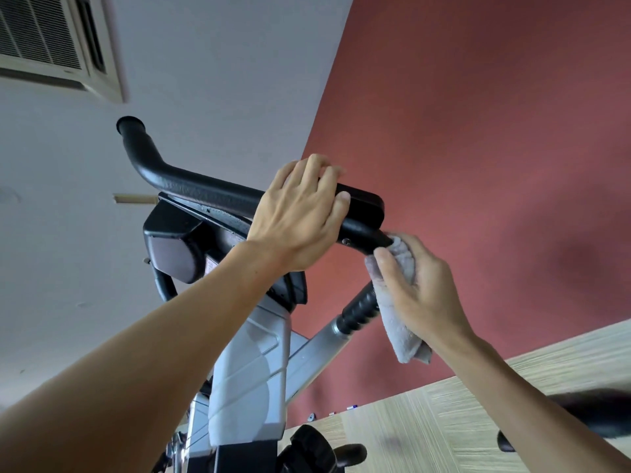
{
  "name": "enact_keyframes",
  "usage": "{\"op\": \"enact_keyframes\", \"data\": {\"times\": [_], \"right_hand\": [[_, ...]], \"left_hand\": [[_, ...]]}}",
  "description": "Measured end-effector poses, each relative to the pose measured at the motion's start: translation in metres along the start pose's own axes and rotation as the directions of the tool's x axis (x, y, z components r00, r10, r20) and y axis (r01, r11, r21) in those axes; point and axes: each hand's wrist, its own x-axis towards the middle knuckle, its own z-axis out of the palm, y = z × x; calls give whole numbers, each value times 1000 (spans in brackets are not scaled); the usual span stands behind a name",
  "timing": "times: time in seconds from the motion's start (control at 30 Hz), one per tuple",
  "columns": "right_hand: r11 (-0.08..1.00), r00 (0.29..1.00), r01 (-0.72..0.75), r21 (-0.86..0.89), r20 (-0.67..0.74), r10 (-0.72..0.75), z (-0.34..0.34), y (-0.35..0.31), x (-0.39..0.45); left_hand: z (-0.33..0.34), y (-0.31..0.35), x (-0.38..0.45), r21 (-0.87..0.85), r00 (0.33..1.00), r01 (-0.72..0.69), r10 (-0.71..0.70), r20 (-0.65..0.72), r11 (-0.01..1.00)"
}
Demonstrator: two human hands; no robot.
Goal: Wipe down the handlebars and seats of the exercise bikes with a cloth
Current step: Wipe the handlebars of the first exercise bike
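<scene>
A black handlebar (191, 184) runs across the middle of the view on a silver and black exercise bike (249, 363). My left hand (300, 213) lies over the bar near its right end, fingers curled over the top. Just below and to the right, my right hand (415, 288) grips a bunched grey cloth (397, 312) and presses its top against the bar's lower right bend. The cloth's tail hangs down below my palm. The bar's right end is partly hidden by my hands. No seat is in view.
A red wall (478, 131) stands close behind the bar on the right and a grey wall with an air-conditioning unit (51, 42) on the left. A black ribbed side grip (360, 308) sits under the cloth. Wood-grain floor (426, 421) lies at lower right.
</scene>
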Motion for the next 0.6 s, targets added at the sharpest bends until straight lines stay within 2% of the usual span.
{"op": "enact_keyframes", "data": {"times": [0.07, 0.17, 0.3, 0.4, 0.47, 0.53, 0.6], "right_hand": [[994, 996, 78, -80, -33, -80, 6, -10, 10], [991, 993, 116, -68, -24, -118, 6, -6, 9], [999, 999, 39, 8, 32, -39, -4, 13, -1], [998, 1000, 20, -66, 6, -20, -4, 11, -4], [985, 994, 89, -149, -57, -98, 8, -1, 1], [941, 965, 218, -258, -87, -247, 22, -18, 13], [838, 909, 372, -398, -25, -415, 27, -27, 27]], "left_hand": [[1, 0, 0, 2, 1000, 0, 0, -5, 1000], [2, 1, 0, -5, 1000, 3, -3, -4, 1000], [1, 0, 1, -13, 1000, 0, 0, 12, 1000], [-1, -1, 2, -9, 999, -20, 20, 30, 1000], [-5, -4, 2, -47, 997, -28, 32, 72, 999], [-8, -8, 2, -125, 991, -42, 58, 122, 991], [-14, -14, 1, -191, 986, -69, 96, 134, 979]]}}
